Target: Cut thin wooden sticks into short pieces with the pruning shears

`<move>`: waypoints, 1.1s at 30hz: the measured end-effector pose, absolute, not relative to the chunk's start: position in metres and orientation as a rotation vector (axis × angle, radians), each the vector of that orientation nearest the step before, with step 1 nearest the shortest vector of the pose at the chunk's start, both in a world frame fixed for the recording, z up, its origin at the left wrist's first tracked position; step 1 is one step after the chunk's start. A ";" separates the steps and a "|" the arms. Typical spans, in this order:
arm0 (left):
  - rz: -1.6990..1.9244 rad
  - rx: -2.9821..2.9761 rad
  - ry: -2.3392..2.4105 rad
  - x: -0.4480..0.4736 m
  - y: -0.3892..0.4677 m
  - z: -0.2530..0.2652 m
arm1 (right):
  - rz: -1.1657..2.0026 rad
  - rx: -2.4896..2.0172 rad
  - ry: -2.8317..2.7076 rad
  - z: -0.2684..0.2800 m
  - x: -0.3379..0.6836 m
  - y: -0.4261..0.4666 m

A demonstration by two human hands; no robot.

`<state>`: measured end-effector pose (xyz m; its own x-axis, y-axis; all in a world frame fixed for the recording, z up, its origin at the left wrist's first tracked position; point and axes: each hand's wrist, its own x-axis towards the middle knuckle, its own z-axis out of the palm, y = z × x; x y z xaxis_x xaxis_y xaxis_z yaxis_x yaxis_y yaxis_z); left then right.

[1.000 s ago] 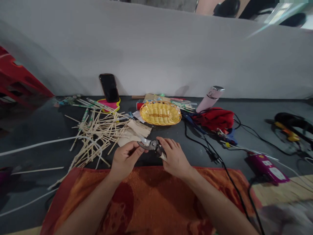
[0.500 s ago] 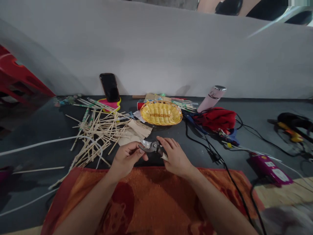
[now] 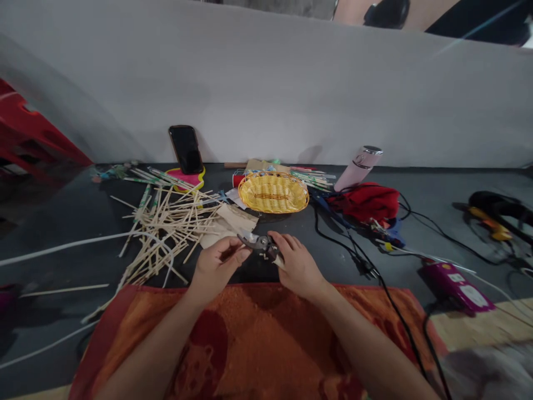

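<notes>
Right hand (image 3: 300, 272), centre of frame: clamped on the grips of the pruners (image 3: 262, 242), thumb side toward the pivot. Left hand (image 3: 216, 268), just left of centre: fingers curled, thumb and forefinger drawn close at the tool's tip. Whether they pinch anything cannot be told. The pruners lie in mid-frame between the two hands, above the near edge of the surface (image 3: 441, 194), their tip pointing left. Small pale fragments (image 3: 264, 256) show just below the pivot; whether they are in the air or at rest cannot be told.

Handling, as judged: the left fingertips sit close to the blade and are best held clear of its line. Squeezing should be slow and even from the right hand, with the wrist steady and the pivot in plain view.

Materials: the pruners show a bright metal blade against a dark, curved hook. Sticks (image 3: 179, 222), left of centre, are pale, thin and straight, heaped crosswise. Card (image 3: 237, 218), beside the heap, is flat, tan and matt. The basket (image 3: 273, 192), upper centre, is oval, yellow, glossy and openly woven. The towel (image 3: 266, 333), lower centre, is orange plush with darker red figures. The flask (image 3: 353, 173), right of the basket, is a smooth pink cylinder, metal-capped.
</notes>
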<state>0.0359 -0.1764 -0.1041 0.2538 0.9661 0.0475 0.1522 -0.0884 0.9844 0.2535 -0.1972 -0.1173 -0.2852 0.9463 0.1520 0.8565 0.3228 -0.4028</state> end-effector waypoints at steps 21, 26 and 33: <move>0.987 1.563 1.144 0.031 -0.177 -0.100 | 0.325 -1.522 -2.202 -0.115 0.260 -0.197; 0.902 1.571 1.107 0.029 -0.175 -0.100 | 0.325 -1.499 -2.253 -0.118 0.265 -0.192; 0.823 1.404 0.988 0.027 -0.174 -0.103 | 0.333 -1.476 -2.265 -0.118 0.267 -0.190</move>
